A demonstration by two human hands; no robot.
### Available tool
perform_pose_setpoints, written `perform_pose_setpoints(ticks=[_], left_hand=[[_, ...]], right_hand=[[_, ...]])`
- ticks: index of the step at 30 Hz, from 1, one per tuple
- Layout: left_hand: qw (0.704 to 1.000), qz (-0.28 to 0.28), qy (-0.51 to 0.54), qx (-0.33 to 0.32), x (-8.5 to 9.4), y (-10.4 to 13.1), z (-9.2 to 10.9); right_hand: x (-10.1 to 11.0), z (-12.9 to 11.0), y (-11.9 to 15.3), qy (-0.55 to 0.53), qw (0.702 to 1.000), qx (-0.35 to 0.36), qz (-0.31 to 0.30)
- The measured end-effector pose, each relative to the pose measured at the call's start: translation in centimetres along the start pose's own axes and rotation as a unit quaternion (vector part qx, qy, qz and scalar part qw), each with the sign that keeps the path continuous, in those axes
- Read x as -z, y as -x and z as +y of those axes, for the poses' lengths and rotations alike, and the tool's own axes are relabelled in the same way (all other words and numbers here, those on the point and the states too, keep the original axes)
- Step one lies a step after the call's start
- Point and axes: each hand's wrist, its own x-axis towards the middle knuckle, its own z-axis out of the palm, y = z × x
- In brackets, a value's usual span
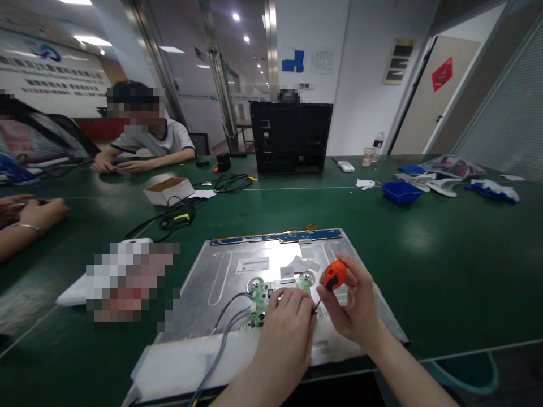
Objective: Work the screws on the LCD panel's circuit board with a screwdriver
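A flat metal display panel (220, 282) lies on the green table before me, with a green circuit board (263, 291) at its middle. My left hand (291, 316) rests over the board's right part, fingers curled and pressed together on it; its thumb is hidden. In my right hand (354, 305) is a screwdriver (335, 275) with an orange and black handle, held tilted between thumb and fingers. Its thin shaft runs down beside my left fingers, where the tip is hidden. Dark cables (231, 328) leave the board's left side. A blue circuit strip (275, 237) borders the panel's far edge.
A black monitor-like housing (292, 135) stands at the back. A small open box (168, 191) and coiled black cables (176, 217) lie left, a blue tray (401, 192) and gloves (494, 190) right. One person (148, 135) sits across; another person's hands (40, 215) are at left.
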Motion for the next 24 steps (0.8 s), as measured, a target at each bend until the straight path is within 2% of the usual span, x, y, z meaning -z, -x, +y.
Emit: perform_pose_setpoints(ticks=[10,24], left_hand=[[0.999,-0.012,0.031,-0.001,0.38,0.01,0.19],[0.999,0.023,0.013,-0.019,0.35,-0.06,0.22]], right_hand=[[-0.02,-0.10,-0.29,0.023,1.000,0.019,-0.009],[-0.23,-0.22,-0.89,0.032,0.999,0.029,-0.002]])
